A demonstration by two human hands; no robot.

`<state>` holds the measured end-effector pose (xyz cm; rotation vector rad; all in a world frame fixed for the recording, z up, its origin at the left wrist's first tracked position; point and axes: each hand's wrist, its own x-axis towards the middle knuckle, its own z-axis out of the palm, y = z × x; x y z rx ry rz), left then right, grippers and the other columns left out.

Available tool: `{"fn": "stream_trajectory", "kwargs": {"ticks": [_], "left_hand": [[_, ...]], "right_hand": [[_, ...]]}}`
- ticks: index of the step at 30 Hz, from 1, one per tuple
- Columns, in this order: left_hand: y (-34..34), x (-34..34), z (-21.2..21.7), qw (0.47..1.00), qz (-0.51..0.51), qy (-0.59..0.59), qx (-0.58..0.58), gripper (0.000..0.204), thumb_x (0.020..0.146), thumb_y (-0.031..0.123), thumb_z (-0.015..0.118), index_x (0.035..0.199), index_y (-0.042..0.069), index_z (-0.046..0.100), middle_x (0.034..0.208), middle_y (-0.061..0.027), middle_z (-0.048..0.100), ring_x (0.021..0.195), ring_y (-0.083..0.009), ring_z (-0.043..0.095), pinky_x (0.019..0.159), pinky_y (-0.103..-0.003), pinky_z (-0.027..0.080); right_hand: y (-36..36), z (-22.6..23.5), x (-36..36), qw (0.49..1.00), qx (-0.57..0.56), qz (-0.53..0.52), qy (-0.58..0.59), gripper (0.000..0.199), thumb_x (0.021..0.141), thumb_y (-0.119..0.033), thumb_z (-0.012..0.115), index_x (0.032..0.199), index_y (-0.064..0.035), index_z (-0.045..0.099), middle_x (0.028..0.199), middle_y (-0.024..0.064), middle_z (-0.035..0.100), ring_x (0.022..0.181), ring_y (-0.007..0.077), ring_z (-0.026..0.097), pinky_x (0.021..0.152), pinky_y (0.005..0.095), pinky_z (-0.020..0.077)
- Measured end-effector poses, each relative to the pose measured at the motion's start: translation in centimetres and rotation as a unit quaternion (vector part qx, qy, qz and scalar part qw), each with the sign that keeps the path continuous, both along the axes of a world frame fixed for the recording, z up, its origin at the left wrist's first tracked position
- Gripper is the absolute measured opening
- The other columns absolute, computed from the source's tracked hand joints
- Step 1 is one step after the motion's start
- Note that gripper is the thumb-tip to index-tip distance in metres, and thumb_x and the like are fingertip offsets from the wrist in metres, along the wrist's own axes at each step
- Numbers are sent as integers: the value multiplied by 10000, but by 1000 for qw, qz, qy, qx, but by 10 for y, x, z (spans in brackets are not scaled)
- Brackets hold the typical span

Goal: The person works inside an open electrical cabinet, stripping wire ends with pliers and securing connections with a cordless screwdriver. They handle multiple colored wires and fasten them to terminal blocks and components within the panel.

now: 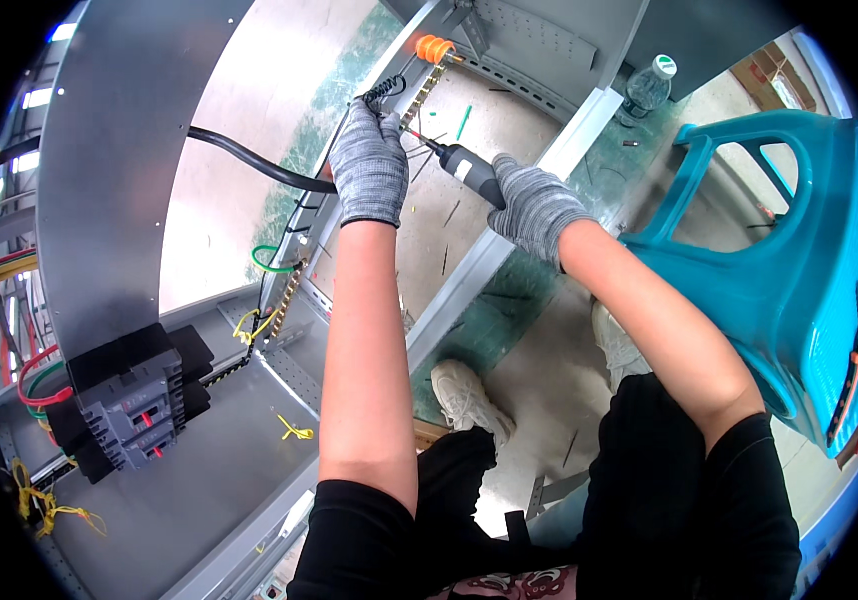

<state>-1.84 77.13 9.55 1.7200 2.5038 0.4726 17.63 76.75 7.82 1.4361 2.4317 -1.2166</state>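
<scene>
Along the cabinet frame (464,290), fastening looks unfinished: right hand (539,208) grips a screwdriver (467,170), left hand (369,168) curls by coiled wire (382,90), hold unclear

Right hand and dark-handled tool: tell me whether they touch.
Touching. The head view shows the gloved right hand wrapped around the rear of the dark-handled tool.

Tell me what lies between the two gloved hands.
A screwdriver, in the head view: held in the right hand, shaft pointing toward the left hand.
</scene>
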Motion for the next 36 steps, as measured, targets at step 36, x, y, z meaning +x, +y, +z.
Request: {"fn": "stream_trajectory", "kwargs": {"ticks": [36], "left_hand": [[45,-38,61,987,-142,-2,-75,180,845,170,561,1000,109,631,940,-128,657,891,-311,621,801,-404,489]], "right_hand": [[51,44,-81,850,-164,-257,429,300,720,-159,756,897,-22,556,735,34,598,610,118,548,546,258,460]]}}
